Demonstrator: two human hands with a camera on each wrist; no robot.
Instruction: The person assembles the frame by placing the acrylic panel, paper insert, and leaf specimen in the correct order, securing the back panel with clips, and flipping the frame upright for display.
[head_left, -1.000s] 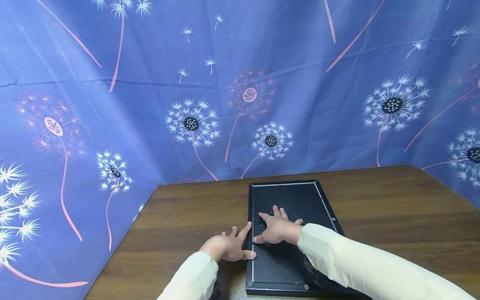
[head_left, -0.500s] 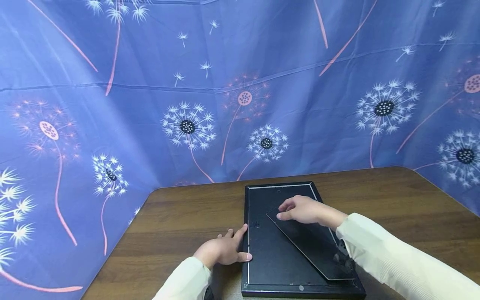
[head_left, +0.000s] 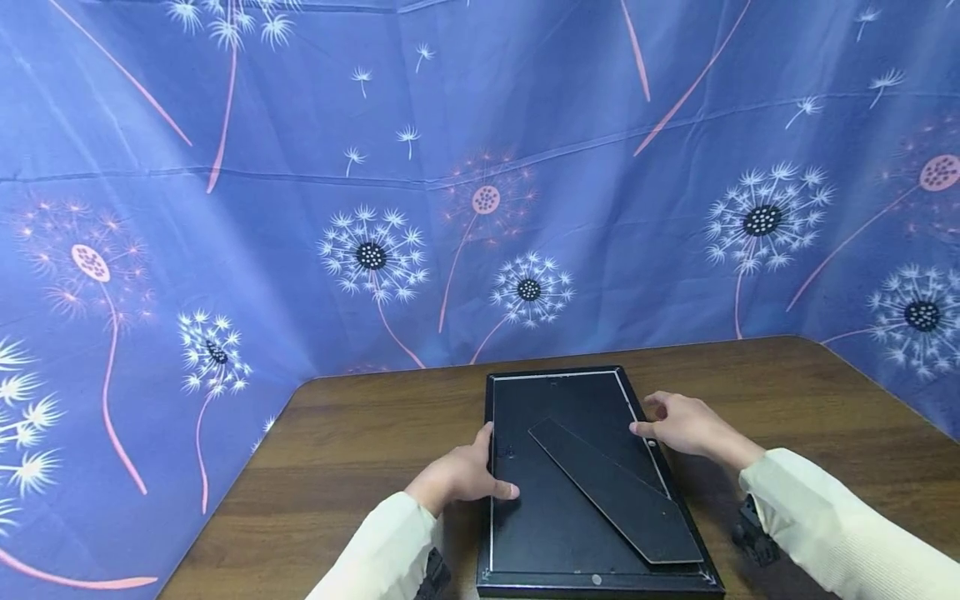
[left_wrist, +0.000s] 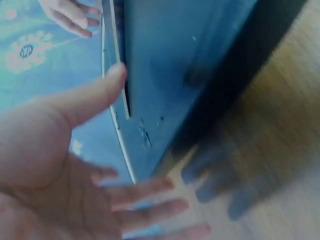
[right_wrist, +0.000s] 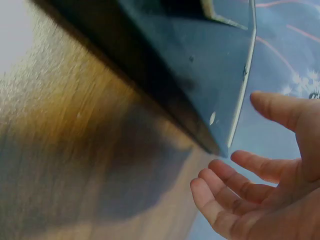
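Observation:
A black picture frame (head_left: 540,533) lies back side up on the table, with its flat easel leg (head_left: 615,496) slanting across the backing. At the left edge of it is my left hand (head_left: 463,477), thumb reaching over the backing. In the left wrist view the fingers (left_wrist: 150,192) of this hand are spread and straight beside the frame. My right hand (head_left: 686,425) is by the frame's right edge, thumb near the rim and fingers loosely bent. The right wrist view shows a gap between those fingers (right_wrist: 205,197) and the frame's side (right_wrist: 165,107).
The brown wooden table (head_left: 367,442) extends on both sides of the frame. Behind it and to the left hangs a blue cloth (head_left: 262,275) printed with dandelions.
My right hand has lifted off the middle of the backing and moved right to the frame's edge. The easel leg it covered is now in plain sight. The left hand has shifted slightly.

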